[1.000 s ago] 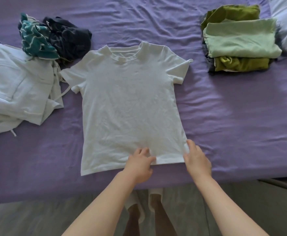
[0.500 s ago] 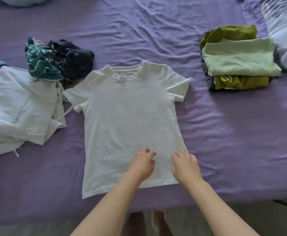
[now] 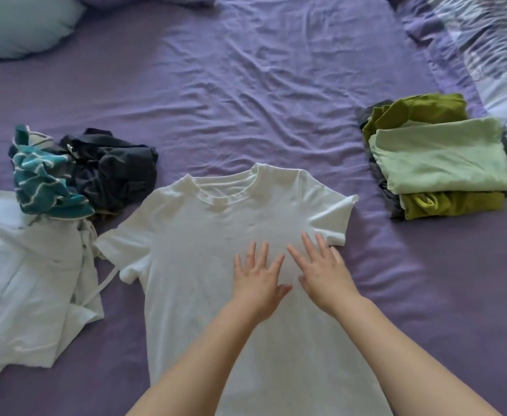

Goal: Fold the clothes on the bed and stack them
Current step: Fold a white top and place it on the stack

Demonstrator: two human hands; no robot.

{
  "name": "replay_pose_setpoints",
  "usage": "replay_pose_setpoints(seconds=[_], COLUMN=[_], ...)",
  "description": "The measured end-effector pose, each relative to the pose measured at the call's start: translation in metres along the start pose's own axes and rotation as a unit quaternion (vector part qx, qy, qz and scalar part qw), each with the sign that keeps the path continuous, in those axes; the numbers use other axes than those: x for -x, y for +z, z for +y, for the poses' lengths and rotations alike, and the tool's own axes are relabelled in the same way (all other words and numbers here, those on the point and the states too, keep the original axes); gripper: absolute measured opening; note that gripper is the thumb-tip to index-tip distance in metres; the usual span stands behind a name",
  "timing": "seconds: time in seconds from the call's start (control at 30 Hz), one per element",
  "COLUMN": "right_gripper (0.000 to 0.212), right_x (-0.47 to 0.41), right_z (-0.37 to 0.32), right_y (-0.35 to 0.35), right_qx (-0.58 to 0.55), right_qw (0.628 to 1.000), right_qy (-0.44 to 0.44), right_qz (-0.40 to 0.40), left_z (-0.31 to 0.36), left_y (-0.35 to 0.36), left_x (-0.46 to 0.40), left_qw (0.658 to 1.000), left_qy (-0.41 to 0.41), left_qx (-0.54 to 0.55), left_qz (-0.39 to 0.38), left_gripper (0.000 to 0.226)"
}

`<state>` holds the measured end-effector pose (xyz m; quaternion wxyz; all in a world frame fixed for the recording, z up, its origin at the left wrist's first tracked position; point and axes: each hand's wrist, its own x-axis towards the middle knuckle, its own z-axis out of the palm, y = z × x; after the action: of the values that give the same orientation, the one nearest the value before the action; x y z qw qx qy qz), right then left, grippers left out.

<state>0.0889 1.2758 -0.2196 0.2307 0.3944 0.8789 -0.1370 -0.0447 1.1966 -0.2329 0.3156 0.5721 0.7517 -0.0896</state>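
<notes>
Both grips are released: the left hand (image 3: 258, 280) and right hand (image 3: 324, 274) lie flat, fingers spread, on the chest of the white T-shirt (image 3: 216, 265), spread out at the bed's (image 3: 246, 85) near edge. Folded green stack (image 3: 444, 163) lies toward the right edge, unfolded clothes (image 3: 66, 181) toward the left.

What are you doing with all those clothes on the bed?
Folding laundry. A white T-shirt lies spread flat on the purple bed sheet, and the left hand and right hand press open on its chest. It isn't folded yet. A folded green stack sits to the right. On the left, a teal striped garment, a dark garment and a crumpled white garment wait unfolded.
</notes>
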Motion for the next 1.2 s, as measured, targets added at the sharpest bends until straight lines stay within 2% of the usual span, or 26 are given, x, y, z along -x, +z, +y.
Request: replay_pose_setpoints(seconds=[0.1, 0.17, 0.2, 0.27, 0.33, 0.47, 0.67, 0.77, 0.87, 0.97, 1.07, 1.2], right_gripper=[0.061, 0.061, 0.056, 0.043, 0.046, 0.074, 0.088, 0.08, 0.056, 0.066, 0.074, 0.085], right_x=[-0.017, -0.018, -0.018, -0.02, -0.032, -0.055, -0.068, -0.07, -0.068, -0.068, -0.069, -0.065], right_z=[0.02, 0.031, 0.034, 0.038, 0.046, 0.06, 0.057, 0.059, 0.058, 0.061, 0.06, 0.036], right_y=[-0.004, -0.004, -0.006, -0.015, -0.024, -0.031, -0.016, -0.014, -0.019, -0.025, -0.033, -0.042], right_qx=[0.053, 0.038, 0.018, -0.068, -0.18, -0.33, -0.422, -0.471, -0.483, -0.496, -0.446, -0.351], right_qw=[0.997, 0.997, 0.998, 0.992, 0.96, 0.894, 0.831, 0.786, 0.784, 0.785, 0.832, 0.907], right_qy=[0.019, 0.041, 0.043, 0.074, 0.146, 0.264, 0.296, 0.33, 0.31, 0.284, 0.229, 0.083], right_qz=[-0.046, -0.05, -0.029, 0.073, 0.159, 0.148, 0.21, 0.226, 0.235, 0.238, 0.239, 0.216], left_z=[-0.013, -0.019, -0.019, -0.015, -0.007, 0.014, 0.015, 0.016, 0.016, 0.011, 0.006, -0.01], left_y=[-0.016, -0.025, -0.029, -0.035, -0.041, -0.048, -0.054, -0.057, -0.064, -0.073, -0.082, -0.089], left_x=[-0.03, -0.046, -0.053, -0.067, -0.08, -0.105, -0.142, -0.152, -0.16, -0.164, -0.162, -0.146], left_qw=[0.999, 0.997, 0.996, 0.994, 0.991, 0.987, 0.991, 0.99, 0.989, 0.989, 0.991, 0.982], left_qy=[0.023, 0.041, 0.052, 0.077, 0.104, 0.135, 0.11, 0.118, 0.124, 0.11, 0.109, 0.07], left_qx=[-0.04, -0.065, -0.074, -0.082, -0.082, -0.085, -0.07, -0.065, -0.047, -0.061, -0.041, 0.083], left_qz=[-0.011, -0.014, -0.015, -0.009, 0.001, 0.013, 0.037, 0.041, 0.063, 0.074, 0.068, 0.158], left_gripper=[0.074, 0.074, 0.073, 0.072, 0.071, 0.082, 0.134, 0.145, 0.136, 0.115, 0.097, 0.064])
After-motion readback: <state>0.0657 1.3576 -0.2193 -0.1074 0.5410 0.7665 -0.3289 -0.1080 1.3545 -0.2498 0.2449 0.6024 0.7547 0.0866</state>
